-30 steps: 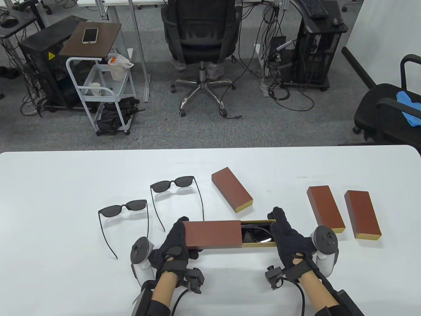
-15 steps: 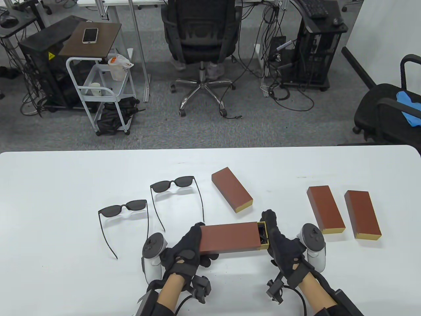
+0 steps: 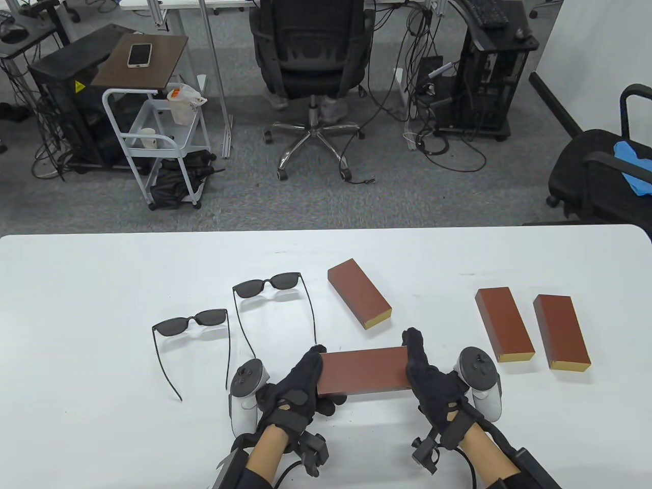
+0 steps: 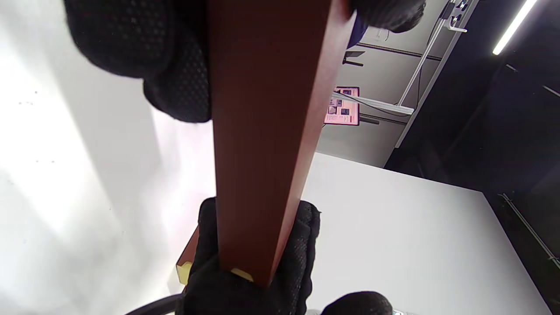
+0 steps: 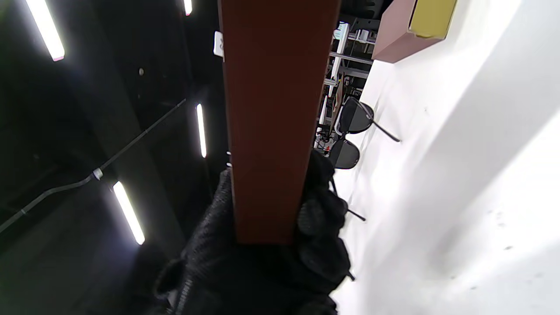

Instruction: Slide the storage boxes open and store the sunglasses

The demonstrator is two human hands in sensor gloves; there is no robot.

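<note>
Your left hand (image 3: pixel 295 389) grips one short end of the brown storage box (image 3: pixel 362 371) and your right hand (image 3: pixel 430 377) cups the other, fingers curled round the ends, so the box sits clamped between your palms just above the near edge of the white table (image 3: pixel 76 316). That end-to-end hold suits pressing a sliding tray home: from above no gold edge shows on the held box, so it appears closed. Whether sunglasses lie inside, you cannot tell from here.

A little beyond and to your left, two pairs of sunglasses rest unfolded on the table: the nearer pair (image 3: pixel 191 322) and the farther pair (image 3: pixel 267 285), both within easy reach for storing. Just past the held box lies a second box (image 3: pixel 359 293), angled, its gold tray end facing you. To your right, the third box (image 3: pixel 504 323) and the fourth box (image 3: pixel 561 331) lie side by side, well apart from the loose sunglasses, probably set aside.

Two pairs remain out, so the task looks partway done. Next, you would likely set this box down with those on the right.
</note>
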